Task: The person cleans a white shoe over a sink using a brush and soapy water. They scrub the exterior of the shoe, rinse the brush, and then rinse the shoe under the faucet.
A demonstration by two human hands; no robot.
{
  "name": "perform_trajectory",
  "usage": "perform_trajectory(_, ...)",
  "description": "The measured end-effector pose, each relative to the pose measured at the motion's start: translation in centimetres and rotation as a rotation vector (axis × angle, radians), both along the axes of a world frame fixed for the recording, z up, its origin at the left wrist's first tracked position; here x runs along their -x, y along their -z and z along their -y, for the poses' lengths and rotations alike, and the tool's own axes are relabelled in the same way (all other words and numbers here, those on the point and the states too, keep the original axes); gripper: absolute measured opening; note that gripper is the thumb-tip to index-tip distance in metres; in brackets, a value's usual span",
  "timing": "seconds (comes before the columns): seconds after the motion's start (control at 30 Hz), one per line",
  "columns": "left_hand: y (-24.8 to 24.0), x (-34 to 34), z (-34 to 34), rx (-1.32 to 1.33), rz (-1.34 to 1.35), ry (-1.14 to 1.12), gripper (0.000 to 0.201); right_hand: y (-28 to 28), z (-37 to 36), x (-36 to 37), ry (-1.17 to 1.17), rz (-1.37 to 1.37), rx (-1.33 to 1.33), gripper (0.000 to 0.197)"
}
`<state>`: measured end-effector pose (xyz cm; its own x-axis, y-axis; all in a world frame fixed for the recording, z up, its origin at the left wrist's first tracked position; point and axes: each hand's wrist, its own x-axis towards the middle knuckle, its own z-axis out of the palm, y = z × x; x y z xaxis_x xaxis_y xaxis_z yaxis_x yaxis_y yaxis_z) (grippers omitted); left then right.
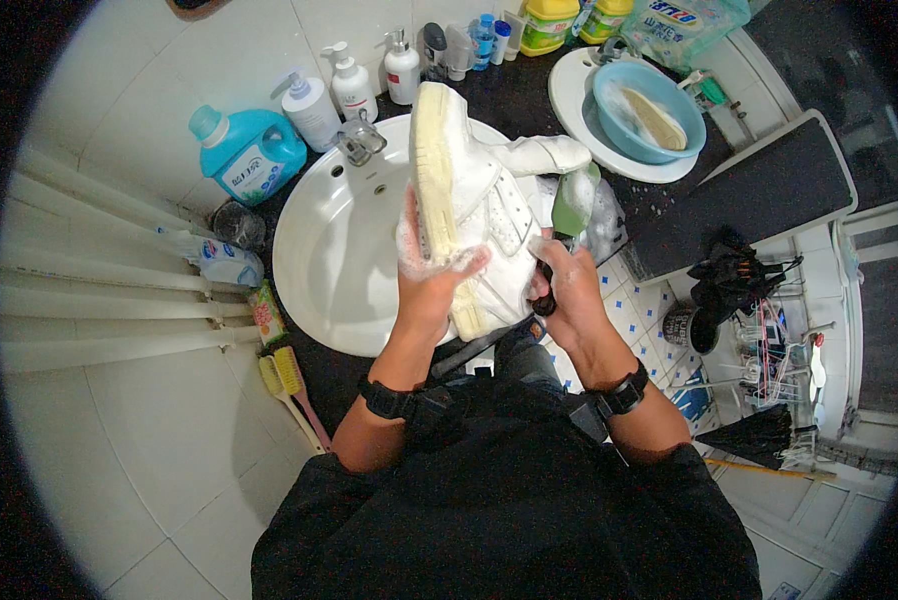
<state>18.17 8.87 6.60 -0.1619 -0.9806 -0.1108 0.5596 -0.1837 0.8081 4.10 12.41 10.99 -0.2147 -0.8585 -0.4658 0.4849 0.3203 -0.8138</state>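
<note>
A white high-top sneaker (479,200) with a yellowed sole is held up over the front right of the white washbasin (304,290), its sole turned to the left. My left hand (431,285), wet with suds, is closed around the sole and heel area. My right hand (572,290) is closed on a dark handle (544,292) beside the shoe; what it belongs to is partly hidden. Just beyond that hand, next to the shoe, is a green foam-covered object (575,203), with white suds (603,215) around it.
Pump bottles (352,85) and a blue detergent jug (254,155) line the back. Two scrub brushes (291,380) lie at the left on the dark counter. At the back right, a blue basin (629,120) holds a shoe (654,118) on a second white sink (574,95).
</note>
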Motion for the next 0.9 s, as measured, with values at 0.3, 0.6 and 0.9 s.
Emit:
perform_trajectory(0.3,0.2,0.2,-0.2,0.011,0.031,-0.011,0.102,0.1,-0.1,0.0,0.014,0.043,-0.016,0.007)
perform_trajectory(0.6,-0.9,0.4,-0.5,0.042,0.075,0.014,0.102,0.7,-0.3,0.4,0.035,0.085,-0.04,0.009)
perform_trajectory(0.9,-0.4,0.6,-0.4,0.152,0.241,-0.054,0.101,2.0,-0.7,0.6,0.028,0.118,-0.062,0.008)
